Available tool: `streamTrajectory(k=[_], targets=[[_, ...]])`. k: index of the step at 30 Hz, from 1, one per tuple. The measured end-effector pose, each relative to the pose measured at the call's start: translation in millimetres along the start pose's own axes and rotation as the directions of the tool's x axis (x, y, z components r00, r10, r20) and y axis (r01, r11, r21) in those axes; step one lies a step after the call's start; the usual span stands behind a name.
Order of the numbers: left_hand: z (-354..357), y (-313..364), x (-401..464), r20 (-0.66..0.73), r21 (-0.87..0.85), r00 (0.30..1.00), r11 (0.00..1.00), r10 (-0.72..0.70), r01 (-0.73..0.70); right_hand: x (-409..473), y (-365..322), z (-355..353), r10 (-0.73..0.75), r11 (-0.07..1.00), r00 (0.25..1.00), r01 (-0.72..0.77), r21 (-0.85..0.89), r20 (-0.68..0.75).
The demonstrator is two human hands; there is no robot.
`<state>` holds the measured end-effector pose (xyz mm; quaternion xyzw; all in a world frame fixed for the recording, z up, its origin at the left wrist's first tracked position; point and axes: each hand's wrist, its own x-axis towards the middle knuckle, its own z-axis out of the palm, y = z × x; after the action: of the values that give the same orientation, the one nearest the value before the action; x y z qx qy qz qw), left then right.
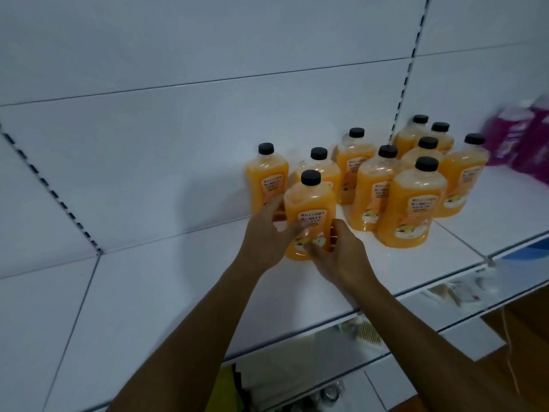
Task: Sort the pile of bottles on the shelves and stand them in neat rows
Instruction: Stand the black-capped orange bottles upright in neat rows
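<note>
Several orange bottles with black caps stand upright on a white shelf (pixel 184 292). The nearest one at the left, an orange bottle (pixel 312 203), stands in front of two others (pixel 269 173) (pixel 322 168). My left hand (pixel 267 236) grips its left side and my right hand (pixel 338 251) grips its lower right side, fingers curled round the base. A larger group of orange bottles (pixel 413 200) stands to the right in rough rows, reaching back to the wall.
Purple bottles (pixel 517 138), blurred, stand at the far right of the shelf. The shelf's front edge (pixel 386 319) runs diagonally below my arms. Lower shelves (pixel 368 337) hold small items. The white back panel rises behind the bottles.
</note>
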<state>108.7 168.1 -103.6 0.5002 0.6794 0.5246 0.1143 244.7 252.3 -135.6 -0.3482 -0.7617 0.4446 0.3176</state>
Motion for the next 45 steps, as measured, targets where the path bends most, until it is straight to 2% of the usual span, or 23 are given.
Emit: streamTrajectory(k=[3, 9, 15, 23, 31, 32, 34, 36, 37, 38, 40, 43, 45], targets=[[-27.9, -8.3, -9.4, -0.038, 0.027, 0.999, 0.999, -0.017, 0.018, 1.7, -11.0, 23.3, -0.060, 0.998, 0.996, 0.058, 0.030, 0.073], [-105.4, -33.4, -35.8, -0.202, 0.093, 0.978, 0.994, -0.044, 0.064, 6.1, -43.5, 100.1, -0.190, 0.981, 0.961, 0.178, 0.074, 0.201], [-168.1, -69.5, -55.8, -0.341, 0.127, 0.936, 0.982, -0.091, 0.142, 19.1, -71.1, 180.1, -0.164, 0.982, 0.932, 0.186, -0.038, 0.324], [-214.4, -98.8, -43.4, -0.344, 0.129, 0.934, 0.981, -0.094, 0.146, 38.4, -94.4, 229.9, -0.172, 0.966, 0.927, 0.225, -0.125, 0.333], [-222.6, -110.5, -35.0, -0.404, 0.158, 0.907, 0.968, -0.116, 0.194, 40.6, -89.6, 245.5, -0.173, 0.955, 0.935, 0.236, -0.177, 0.308], [-220.3, -110.7, -34.9, -0.440, 0.179, 0.891, 0.962, -0.107, 0.204, 40.9, -89.6, 244.9, -0.172, 0.956, 0.935, 0.235, -0.177, 0.311], [-217.0, -107.5, -38.9, -0.580, 0.258, 0.814, 0.939, -0.039, 0.228, 38.5, -88.8, 241.4, -0.160, 0.963, 0.939, 0.216, -0.159, 0.305], [-207.5, -94.8, -43.7, -0.657, 0.368, 0.741, 0.917, 0.137, 0.157, 35.1, -84.2, 229.4, -0.165, 0.968, 0.949, 0.207, -0.138, 0.269], [-199.4, -86.6, -44.5, -0.644, 0.412, 0.734, 0.906, 0.217, 0.094, 33.9, -80.2, 219.8, -0.173, 0.968, 0.954, 0.210, -0.135, 0.243], [-189.2, -78.2, -43.3, -0.606, 0.436, 0.748, 0.899, 0.270, 0.028, 33.1, -75.8, 208.5, -0.179, 0.969, 0.960, 0.210, -0.133, 0.214], [-164.1, -65.0, -33.7, -0.483, 0.439, 0.824, 0.896, 0.297, -0.065, 33.3, -68.6, 182.7, -0.181, 0.970, 0.972, 0.201, -0.137, 0.147], [-120.8, -52.3, -11.6, -0.279, 0.381, 0.946, 0.923, 0.168, -0.052, 33.8, -56.9, 143.6, -0.176, 0.973, 0.984, 0.174, -0.153, -0.002], [-95.6, -47.5, 7.2, -0.207, 0.315, 0.978, 0.949, 0.041, 0.027, 31.0, -47.2, 120.3, -0.161, 0.981, 0.984, 0.151, -0.119, -0.076]])
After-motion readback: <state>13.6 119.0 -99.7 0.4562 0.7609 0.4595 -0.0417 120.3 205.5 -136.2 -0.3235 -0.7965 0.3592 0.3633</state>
